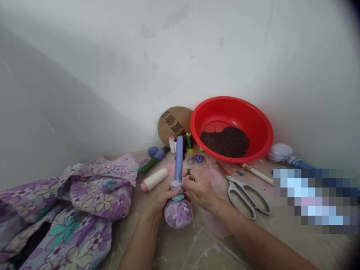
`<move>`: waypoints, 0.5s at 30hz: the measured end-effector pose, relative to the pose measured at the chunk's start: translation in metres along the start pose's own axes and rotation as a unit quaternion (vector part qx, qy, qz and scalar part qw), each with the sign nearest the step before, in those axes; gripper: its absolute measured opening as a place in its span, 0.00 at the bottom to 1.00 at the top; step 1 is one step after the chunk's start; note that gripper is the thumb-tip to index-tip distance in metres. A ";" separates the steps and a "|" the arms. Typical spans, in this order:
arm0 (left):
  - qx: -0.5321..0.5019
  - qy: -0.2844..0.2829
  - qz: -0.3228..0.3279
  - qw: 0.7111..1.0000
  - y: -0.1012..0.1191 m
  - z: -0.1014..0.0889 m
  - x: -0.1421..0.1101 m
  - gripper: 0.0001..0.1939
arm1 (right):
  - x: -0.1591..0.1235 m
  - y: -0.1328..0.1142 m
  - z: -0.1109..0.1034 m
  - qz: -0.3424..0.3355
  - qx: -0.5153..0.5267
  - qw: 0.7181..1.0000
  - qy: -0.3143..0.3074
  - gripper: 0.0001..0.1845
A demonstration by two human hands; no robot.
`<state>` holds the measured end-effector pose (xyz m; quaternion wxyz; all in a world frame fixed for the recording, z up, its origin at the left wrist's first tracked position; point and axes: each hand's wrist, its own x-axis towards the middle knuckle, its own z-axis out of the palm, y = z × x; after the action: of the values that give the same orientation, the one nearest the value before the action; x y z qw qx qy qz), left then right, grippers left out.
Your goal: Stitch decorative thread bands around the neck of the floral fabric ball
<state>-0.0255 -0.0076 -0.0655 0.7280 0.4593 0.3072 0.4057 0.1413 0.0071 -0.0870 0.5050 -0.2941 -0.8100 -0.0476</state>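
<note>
A stick with a floral cloth ball for a head [179, 214] stands nearly upright in front of me, ball end towards me. Its handle [179, 161] is wrapped in smooth purple material, and the cloth is gathered and bound at the neck. My left hand [165, 197] is closed around that neck from the left, its fingers partly hidden behind it. Close against the neck's right side, my right hand [201, 189] has its fingers pinched together; whatever they hold is too small to tell. A dark band [188, 171] shows on one right finger.
Floral fabric [95, 202] lies heaped at left. A white thread cone [154, 180], scissors [243, 195] and several spools surround the work. Behind stand a red basin [233, 112] holding dark grains and a cardboard disc [174, 122]. At right lies another white-headed stick [281, 153], partly pixelated.
</note>
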 end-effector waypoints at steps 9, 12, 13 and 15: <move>-0.028 -0.019 -0.024 0.999 0.000 -0.008 -0.002 0.19 | 0.006 -0.011 -0.007 0.003 0.083 0.997 -0.011 0.11; -0.037 -0.016 -0.025 0.999 0.002 -0.008 -0.003 0.17 | 0.005 -0.013 -0.006 0.001 0.074 0.997 -0.010 0.12; -0.041 -0.012 -0.026 0.999 0.002 -0.007 -0.003 0.16 | 0.005 -0.013 -0.005 -0.003 0.068 0.998 -0.014 0.12; -0.054 0.002 -0.027 0.998 0.003 -0.006 -0.003 0.15 | 0.004 -0.010 -0.003 -0.012 0.054 0.998 -0.013 0.11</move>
<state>-0.0329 -0.0069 -0.0654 0.7620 0.4099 0.2983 0.4030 0.1369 -0.0003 -0.0800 0.5093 -0.2568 -0.8213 -0.0060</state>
